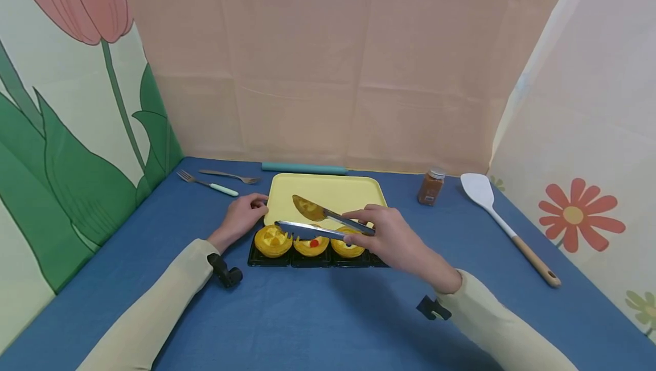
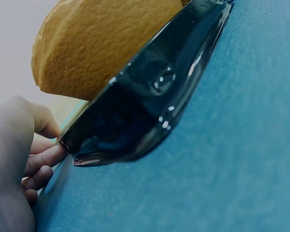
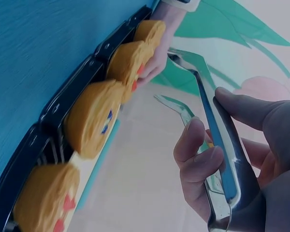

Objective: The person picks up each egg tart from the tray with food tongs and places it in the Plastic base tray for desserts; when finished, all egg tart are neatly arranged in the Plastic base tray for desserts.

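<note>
My right hand (image 1: 392, 234) grips metal tongs (image 1: 333, 234), also seen in the right wrist view. The tongs' arms are spread, with nothing between their tips, above the egg tarts (image 1: 273, 241). Several tarts with red, blue or yellow toppings sit in a black plastic tray (image 1: 269, 263) with compartments; the right hand hides the rightmost one in the head view. Behind it lies a yellow tray (image 1: 328, 186). My left hand (image 1: 242, 215) pinches the yellow tray's left rim; in the left wrist view its fingers lie beside the black tray's corner (image 2: 65, 142).
A fork with a mint handle (image 1: 222, 189) and a metal fork (image 1: 228, 176) lie at back left. A teal rod (image 1: 304, 169) lies along the back edge. A spice jar (image 1: 431, 187) stands at back right, beside a white spatula (image 1: 499, 220) with a wooden handle.
</note>
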The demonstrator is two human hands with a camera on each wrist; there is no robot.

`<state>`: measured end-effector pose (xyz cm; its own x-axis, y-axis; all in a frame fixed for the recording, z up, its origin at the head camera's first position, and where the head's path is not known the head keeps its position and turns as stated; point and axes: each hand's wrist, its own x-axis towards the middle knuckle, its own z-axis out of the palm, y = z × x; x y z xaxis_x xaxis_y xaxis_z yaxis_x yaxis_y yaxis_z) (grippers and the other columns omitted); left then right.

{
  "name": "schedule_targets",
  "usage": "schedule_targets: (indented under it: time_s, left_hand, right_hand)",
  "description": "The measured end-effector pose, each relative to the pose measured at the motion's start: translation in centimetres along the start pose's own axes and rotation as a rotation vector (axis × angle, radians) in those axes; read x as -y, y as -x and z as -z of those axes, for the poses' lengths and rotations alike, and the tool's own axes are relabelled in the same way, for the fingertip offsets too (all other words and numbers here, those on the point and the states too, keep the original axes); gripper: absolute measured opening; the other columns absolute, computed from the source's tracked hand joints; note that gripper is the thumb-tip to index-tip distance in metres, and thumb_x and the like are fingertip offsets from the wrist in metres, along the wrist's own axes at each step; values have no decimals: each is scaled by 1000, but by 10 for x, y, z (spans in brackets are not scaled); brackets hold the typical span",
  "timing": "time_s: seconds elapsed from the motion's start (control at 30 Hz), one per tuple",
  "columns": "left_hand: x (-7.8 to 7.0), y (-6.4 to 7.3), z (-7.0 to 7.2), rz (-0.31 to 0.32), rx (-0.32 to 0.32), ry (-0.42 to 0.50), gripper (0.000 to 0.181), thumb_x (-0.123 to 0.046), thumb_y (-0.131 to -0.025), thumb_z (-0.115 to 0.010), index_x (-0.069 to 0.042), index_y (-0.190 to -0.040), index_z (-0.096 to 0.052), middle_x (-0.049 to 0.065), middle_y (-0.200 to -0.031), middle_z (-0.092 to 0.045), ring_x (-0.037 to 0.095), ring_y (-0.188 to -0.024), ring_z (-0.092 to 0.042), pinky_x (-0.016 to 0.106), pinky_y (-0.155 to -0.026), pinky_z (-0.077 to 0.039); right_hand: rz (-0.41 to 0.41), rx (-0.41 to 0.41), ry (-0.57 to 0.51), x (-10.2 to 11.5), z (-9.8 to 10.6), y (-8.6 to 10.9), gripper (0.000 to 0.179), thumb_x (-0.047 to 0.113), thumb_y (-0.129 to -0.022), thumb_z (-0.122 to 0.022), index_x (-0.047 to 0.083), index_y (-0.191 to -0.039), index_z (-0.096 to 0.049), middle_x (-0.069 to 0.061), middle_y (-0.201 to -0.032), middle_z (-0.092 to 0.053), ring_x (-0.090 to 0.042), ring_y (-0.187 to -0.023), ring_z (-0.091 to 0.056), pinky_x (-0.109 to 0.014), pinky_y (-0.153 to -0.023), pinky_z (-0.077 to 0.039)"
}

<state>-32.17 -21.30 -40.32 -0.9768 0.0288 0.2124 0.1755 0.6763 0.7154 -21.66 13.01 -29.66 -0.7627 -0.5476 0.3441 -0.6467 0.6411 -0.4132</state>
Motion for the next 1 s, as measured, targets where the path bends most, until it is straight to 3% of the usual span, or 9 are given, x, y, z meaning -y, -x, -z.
schedule_targets:
  time_s: [0.4,0.63,0.77,1.0]
  left_hand:
    - [0,1,2,-2,15,6,42,-16,-97,-54,0,-135,-62,14,-107,-67,26,-83,-57,41,-75,-44]
    - [-1,1,1,-3,15,4,42,-16,-97,-54,0,-134,-62,14,-107,-67,27,-85,-58,42,-76,-45]
    - [-1,1,1,-3,16,5,42,-16,-97,-54,0,-135,-62,14,-107,-67,27,-86,-58,42,-76,-45]
    - [1,1,1,-12,16,15,42,-16,-97,-54,0,-135,-62,14,-107,-67,25,-83,-57,41,-74,-44]
  right_hand:
    - [-123,-109,17,-28,27,22,41,25,-88,-81,10,-125,-73,-4,-110,-70,-18,-81,-57,-28,-57,-51]
    - [-244,-115,5,-50,41,37,48,30,-90,-78,11,-132,-69,-10,-113,-66,-10,-59,-62,-30,-54,-52]
    - [-276,-136,18,-64,48,46,48,29,-90,-78,8,-132,-68,-14,-118,-66,-11,-59,-63,-32,-52,-51]
    - [-331,-163,81,-84,61,61,46,28,-92,-76,7,-133,-67,-16,-112,-68,-14,-60,-63,-33,-51,-49]
